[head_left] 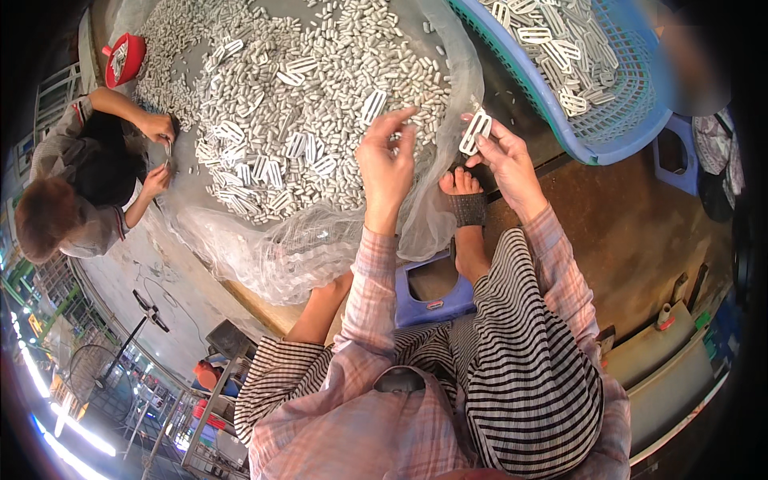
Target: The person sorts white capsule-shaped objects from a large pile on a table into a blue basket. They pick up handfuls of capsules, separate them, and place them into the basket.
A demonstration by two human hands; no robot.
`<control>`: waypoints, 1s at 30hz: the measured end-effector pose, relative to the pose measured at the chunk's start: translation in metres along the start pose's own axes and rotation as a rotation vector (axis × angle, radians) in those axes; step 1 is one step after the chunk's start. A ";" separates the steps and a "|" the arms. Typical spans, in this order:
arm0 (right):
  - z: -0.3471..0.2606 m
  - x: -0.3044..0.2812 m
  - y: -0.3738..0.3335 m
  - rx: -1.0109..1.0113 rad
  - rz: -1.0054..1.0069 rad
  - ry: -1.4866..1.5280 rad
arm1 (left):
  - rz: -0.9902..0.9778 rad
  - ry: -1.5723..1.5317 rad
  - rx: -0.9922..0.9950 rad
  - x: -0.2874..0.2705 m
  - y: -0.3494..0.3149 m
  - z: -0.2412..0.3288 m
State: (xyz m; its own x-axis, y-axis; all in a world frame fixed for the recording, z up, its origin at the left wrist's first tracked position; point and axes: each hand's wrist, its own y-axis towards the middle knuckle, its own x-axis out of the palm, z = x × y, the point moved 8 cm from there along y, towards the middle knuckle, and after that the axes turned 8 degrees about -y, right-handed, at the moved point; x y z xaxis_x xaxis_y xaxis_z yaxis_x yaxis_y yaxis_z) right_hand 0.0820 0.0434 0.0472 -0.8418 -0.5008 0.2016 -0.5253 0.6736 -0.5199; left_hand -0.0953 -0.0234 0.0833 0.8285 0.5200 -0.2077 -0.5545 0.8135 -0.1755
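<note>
In my right hand [512, 164] a white oval slotted buckle [475, 133] is pinched between thumb and fingers, held upright just past the edge of the netting. My left hand [387, 160] is raised over the near right side of the heap, its thumb and index finger apart with nothing visible between them. Beneath it spreads a wide heap of small grey-white capsule-shaped pieces [320, 104]. Among these lie several slotted buckles like the held one, including a buckle [373, 106] by my left fingertips and a cluster of buckles [310, 147] nearer to me.
Sheer white netting [264, 252] edges the heap. A blue plastic basket [596, 152] with more buckles stands at the far right. At the left, a co-worker's hands [158, 128] hold something small, below a red container [126, 60]. A blue stool [436, 300] stands between my legs.
</note>
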 end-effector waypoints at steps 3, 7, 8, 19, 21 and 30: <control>0.004 0.013 0.001 0.013 -0.011 0.050 | -0.234 -0.168 -0.191 0.031 -0.016 -0.001; -0.005 0.037 0.008 -0.098 -0.137 -0.193 | -0.024 -0.187 -0.171 0.009 -0.022 -0.020; -0.023 0.040 0.014 -0.260 -0.089 -0.499 | 0.016 -0.239 -0.204 -0.003 -0.023 -0.033; -0.041 0.143 0.092 -0.889 -0.218 -1.448 | 0.047 -0.578 -0.341 -0.080 -0.026 -0.043; -0.050 0.129 0.085 -0.866 -0.144 -1.248 | -0.005 -0.652 -0.337 -0.074 -0.026 -0.035; -0.005 0.051 0.087 -0.101 -0.084 -0.446 | -0.230 -0.543 -0.457 -0.007 -0.032 -0.036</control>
State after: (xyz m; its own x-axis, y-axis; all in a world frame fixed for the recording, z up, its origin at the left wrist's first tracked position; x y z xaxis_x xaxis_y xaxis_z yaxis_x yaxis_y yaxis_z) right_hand -0.0072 0.0790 0.0170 -0.6712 -0.7261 -0.1489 -0.6177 0.6590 -0.4292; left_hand -0.0859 -0.0622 0.0558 0.7834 0.5019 0.3667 -0.2414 0.7893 -0.5646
